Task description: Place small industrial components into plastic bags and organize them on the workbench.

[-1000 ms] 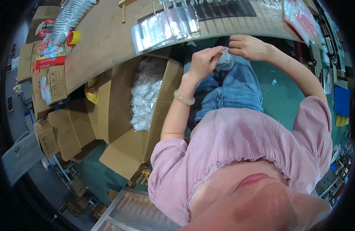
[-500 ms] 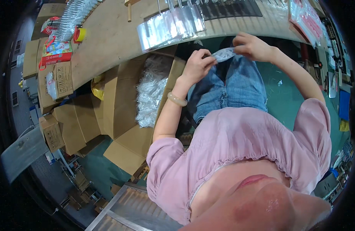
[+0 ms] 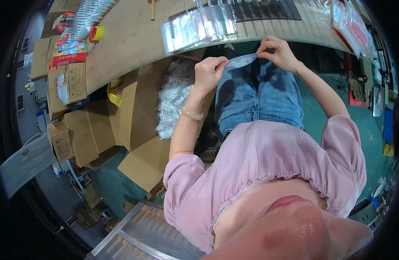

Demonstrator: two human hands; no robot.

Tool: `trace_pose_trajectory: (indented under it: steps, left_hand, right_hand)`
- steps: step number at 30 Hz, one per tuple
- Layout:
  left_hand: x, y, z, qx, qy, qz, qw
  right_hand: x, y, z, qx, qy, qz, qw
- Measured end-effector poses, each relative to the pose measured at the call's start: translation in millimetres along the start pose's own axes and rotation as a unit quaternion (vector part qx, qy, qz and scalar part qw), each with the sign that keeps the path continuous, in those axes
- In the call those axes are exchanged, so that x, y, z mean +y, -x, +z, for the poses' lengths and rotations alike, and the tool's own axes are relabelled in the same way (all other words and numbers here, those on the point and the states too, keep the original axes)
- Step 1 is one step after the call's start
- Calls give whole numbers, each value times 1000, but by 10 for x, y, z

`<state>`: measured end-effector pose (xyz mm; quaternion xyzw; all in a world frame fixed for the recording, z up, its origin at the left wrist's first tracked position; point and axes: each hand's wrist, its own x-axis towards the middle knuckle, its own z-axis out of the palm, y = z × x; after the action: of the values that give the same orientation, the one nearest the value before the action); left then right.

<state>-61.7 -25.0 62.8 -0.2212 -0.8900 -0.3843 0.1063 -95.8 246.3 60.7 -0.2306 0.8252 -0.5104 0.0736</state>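
At upper left, a red box (image 3: pixel 69 58) is sitting near a tan table (image 3: pixel 121 45) that is stretching across the frame's top. Left of centre, an open carton (image 3: pixel 144 108) is holding clear packets (image 3: pixel 172 104). At upper centre, the left hand (image 3: pixel 209 73) is pinching one end of a plastic strip (image 3: pixel 241 62), the right hand (image 3: pixel 277 53) its other end. Green floor (image 3: pixel 323 102) is showing at right.

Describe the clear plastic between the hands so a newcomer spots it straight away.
Start at the long tan table across the top, then drop past its near edge to the blue jeans. There the clear plastic spans from left hand to right hand. Unlike the clear heap in the cardboard box, it is held.
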Motion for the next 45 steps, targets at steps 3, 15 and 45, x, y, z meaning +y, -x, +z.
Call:
trace_pose_trajectory:
  steps: [3,15,45]
  left_hand:
    - [-90,11,-60,56,-3,66,996]
    - [52,558,587,81,224,-196,951]
    - [-336,-821,242,195,-235,-26,952]
  right_hand:
    - [68,-16,146,24,11,-79,997]
    - [-83,-56,738,-31,143,-216,965]
    - [54,66,810,-42,-24,-92,995]
